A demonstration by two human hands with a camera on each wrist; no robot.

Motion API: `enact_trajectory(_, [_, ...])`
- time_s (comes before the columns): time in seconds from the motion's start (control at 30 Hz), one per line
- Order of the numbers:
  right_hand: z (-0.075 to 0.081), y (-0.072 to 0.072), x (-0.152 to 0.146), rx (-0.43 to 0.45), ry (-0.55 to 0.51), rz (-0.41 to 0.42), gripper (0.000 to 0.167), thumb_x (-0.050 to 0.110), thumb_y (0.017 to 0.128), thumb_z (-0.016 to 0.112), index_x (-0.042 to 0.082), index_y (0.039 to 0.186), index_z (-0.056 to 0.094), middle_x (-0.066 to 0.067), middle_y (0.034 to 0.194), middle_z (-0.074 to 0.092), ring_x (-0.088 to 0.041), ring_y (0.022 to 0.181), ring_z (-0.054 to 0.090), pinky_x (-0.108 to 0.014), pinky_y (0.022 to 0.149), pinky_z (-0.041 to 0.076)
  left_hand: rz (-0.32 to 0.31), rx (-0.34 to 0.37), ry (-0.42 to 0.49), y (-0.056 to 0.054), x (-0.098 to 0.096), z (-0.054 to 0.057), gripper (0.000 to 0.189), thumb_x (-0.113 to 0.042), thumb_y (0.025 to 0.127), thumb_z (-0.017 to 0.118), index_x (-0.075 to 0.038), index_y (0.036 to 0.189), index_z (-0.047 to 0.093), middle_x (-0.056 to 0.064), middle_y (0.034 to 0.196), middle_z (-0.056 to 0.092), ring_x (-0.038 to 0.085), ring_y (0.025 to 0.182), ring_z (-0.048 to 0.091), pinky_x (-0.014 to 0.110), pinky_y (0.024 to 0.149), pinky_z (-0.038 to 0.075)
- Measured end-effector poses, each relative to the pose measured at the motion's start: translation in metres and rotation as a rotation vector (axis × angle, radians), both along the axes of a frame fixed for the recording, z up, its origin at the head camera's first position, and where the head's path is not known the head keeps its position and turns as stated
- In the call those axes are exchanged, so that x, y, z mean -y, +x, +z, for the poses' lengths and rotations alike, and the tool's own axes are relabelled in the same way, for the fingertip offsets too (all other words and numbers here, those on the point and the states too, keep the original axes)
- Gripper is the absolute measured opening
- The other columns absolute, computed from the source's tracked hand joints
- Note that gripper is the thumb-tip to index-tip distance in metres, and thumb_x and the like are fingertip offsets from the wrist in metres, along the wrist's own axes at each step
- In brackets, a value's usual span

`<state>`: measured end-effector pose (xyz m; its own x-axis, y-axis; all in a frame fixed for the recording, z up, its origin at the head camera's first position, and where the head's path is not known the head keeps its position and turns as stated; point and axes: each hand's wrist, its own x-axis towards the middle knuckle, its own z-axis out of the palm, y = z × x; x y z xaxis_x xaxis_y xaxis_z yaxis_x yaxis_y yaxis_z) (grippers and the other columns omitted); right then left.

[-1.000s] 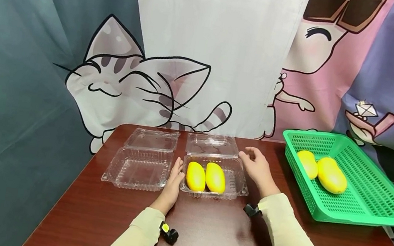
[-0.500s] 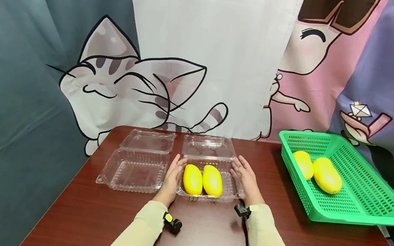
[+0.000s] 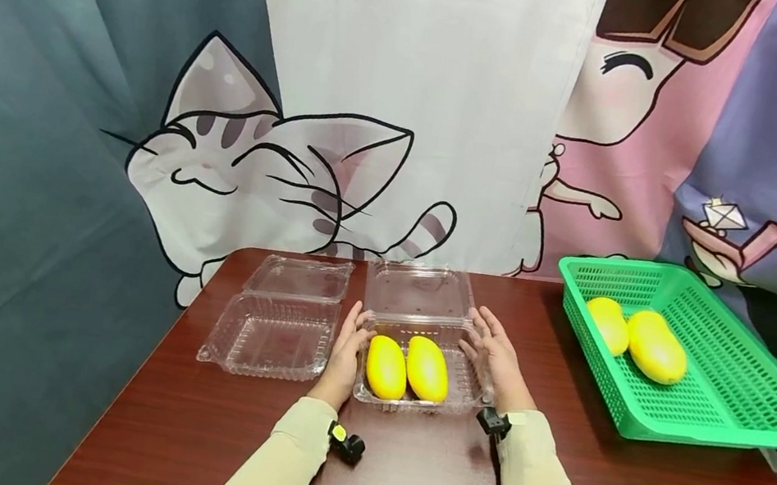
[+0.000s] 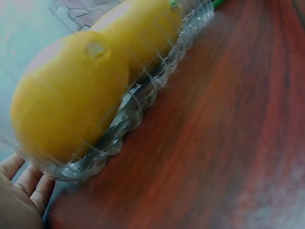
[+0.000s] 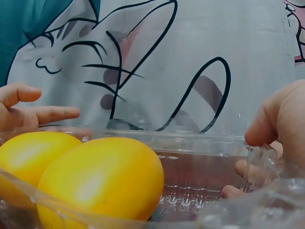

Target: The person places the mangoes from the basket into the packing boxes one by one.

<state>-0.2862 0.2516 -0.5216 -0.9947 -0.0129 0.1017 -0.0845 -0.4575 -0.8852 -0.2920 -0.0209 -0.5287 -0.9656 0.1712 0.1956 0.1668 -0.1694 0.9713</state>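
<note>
Two yellow mangoes (image 3: 386,368) lie side by side in a clear plastic clamshell box (image 3: 403,407), whose lid (image 3: 419,290) is folded back behind it. My left hand (image 3: 344,360) holds the box's left side; in the left wrist view its fingers (image 4: 29,180) sit at the box's lower edge. On the opposite side my right hand (image 3: 499,367) grips the wall, thumb (image 5: 261,128) near the rim and other fingers partly seen through the plastic. Close up, the right wrist view shows both mangoes (image 5: 101,179) inside.
A second clear clamshell box (image 3: 266,337), lid back, stands just left of the left hand. On the right is a green plastic basket (image 3: 731,407) with two more mangoes (image 3: 655,348). A printed curtain (image 3: 416,47) hangs behind the brown table (image 3: 400,476).
My right hand has come in from beside the box onto its right side. The box with its mangoes and lid has shifted slightly towards me.
</note>
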Motion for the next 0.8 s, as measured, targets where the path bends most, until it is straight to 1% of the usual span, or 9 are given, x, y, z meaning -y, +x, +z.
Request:
enact_trajectory(0.13, [-0.001,0.000,-0.006,-0.046,0.021,-0.002,0.073,-0.015,0.096,0.029,0.004,0.161,0.003,-0.018,0.167,0.013,-0.036,0.150,0.022,-0.049,0.118,0.029,0.016,0.009,-0.004,0.000,-0.003,0.002,0.062,-0.016,0.106,0.034,-0.012,0.163,0.012,0.017,0.164,0.021,0.043,0.133,0.043,0.056,0.114,0.026])
enact_trajectory(0.23, [0.000,-0.001,-0.009,-0.074,0.041,-0.005,0.068,-0.007,0.102,0.036,0.007,0.161,0.007,-0.021,0.166,0.017,-0.030,0.145,0.032,-0.042,0.115,0.035,0.027,0.016,0.013,-0.001,-0.002,0.003,0.063,-0.018,0.105,0.036,-0.017,0.164,0.012,0.011,0.167,0.018,0.039,0.138,0.040,0.057,0.117,0.023])
enact_trajectory(0.3, [0.002,-0.001,-0.011,-0.096,0.046,-0.003,0.062,0.001,0.106,0.037,0.010,0.161,0.010,-0.024,0.165,0.017,-0.029,0.144,0.035,-0.041,0.115,0.034,0.026,0.006,0.034,-0.001,-0.002,0.005,0.065,-0.019,0.105,0.038,-0.020,0.164,0.011,0.008,0.167,0.018,0.037,0.143,0.035,0.058,0.119,0.020])
enact_trajectory(0.4, [0.006,0.000,-0.015,-0.140,0.020,0.011,0.055,0.009,0.109,0.034,0.013,0.159,0.014,-0.028,0.165,0.013,-0.035,0.147,0.027,-0.041,0.116,0.031,0.014,-0.025,0.073,-0.001,-0.004,0.007,0.065,-0.018,0.105,0.038,-0.022,0.164,0.009,0.009,0.167,0.017,0.036,0.148,0.027,0.058,0.120,0.015])
enact_trajectory(0.5, [0.012,0.001,-0.019,-0.167,0.008,0.026,0.049,0.012,0.110,0.030,0.018,0.157,0.018,-0.026,0.165,0.014,-0.042,0.149,0.019,-0.039,0.115,0.030,-0.005,-0.068,0.084,0.001,-0.005,0.010,0.066,-0.015,0.104,0.034,-0.020,0.164,0.006,0.013,0.168,0.014,0.038,0.150,0.020,0.058,0.121,0.010])
enact_trajectory(0.57, [0.019,0.003,-0.021,-0.175,0.025,0.015,0.047,0.015,0.110,0.031,0.020,0.155,0.020,-0.023,0.164,0.021,-0.043,0.148,0.020,-0.040,0.115,0.031,-0.020,-0.094,0.077,0.003,-0.005,0.014,0.066,-0.015,0.103,0.031,-0.018,0.164,0.004,0.014,0.168,0.012,0.037,0.152,0.015,0.058,0.121,0.007])
enact_trajectory(0.63, [0.027,0.005,-0.023,-0.186,0.074,-0.015,0.048,0.017,0.110,0.033,0.017,0.156,0.021,-0.021,0.161,0.032,-0.041,0.145,0.029,-0.041,0.113,0.033,-0.031,-0.112,0.058,0.004,-0.005,0.020,0.067,-0.015,0.102,0.029,-0.016,0.164,0.002,0.015,0.168,0.010,0.036,0.153,0.010,0.058,0.121,0.004])
enact_trajectory(0.7, [0.037,0.007,-0.023,-0.188,0.119,-0.055,0.050,0.018,0.109,0.036,0.012,0.157,0.020,-0.017,0.153,0.045,-0.036,0.141,0.038,-0.042,0.111,0.034,-0.047,-0.129,0.038,0.006,-0.005,0.027,0.067,-0.017,0.102,0.027,-0.014,0.163,0.000,0.015,0.168,0.008,0.035,0.154,0.006,0.059,0.121,0.000])
enact_trajectory(0.8, [0.054,0.011,-0.025,-0.176,0.240,-0.130,0.055,0.021,0.109,0.041,0.006,0.158,0.020,-0.007,0.137,0.060,-0.027,0.131,0.050,-0.040,0.109,0.037,-0.072,-0.142,-0.014,0.010,-0.003,0.043,0.068,-0.020,0.102,0.026,-0.010,0.162,-0.003,0.018,0.168,0.007,0.037,0.154,0.005,0.062,0.120,-0.002])
